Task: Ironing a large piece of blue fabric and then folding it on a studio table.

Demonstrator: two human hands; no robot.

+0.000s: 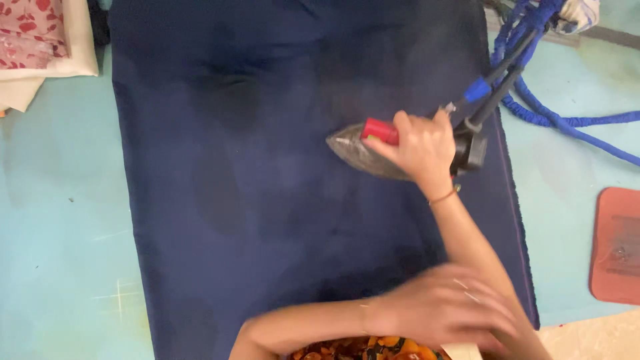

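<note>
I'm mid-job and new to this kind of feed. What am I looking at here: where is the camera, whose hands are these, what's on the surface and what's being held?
There is no machine here, only a person working with bare hands. The single picture comes from a camera worn on that person's head, looking straight down.

A dark blue cloth lies spread flat over a light turquoise table. The right hand grips the red handle of an iron, which rests on the cloth. A blue cord and a dark hose run from the iron's back end off to the upper right.

The left hand is blurred at the bottom edge, over the cloth; whether it holds anything cannot be told.

Nearby: a reddish mat at the right edge, and folded fabric with a red print at the top left.
</note>
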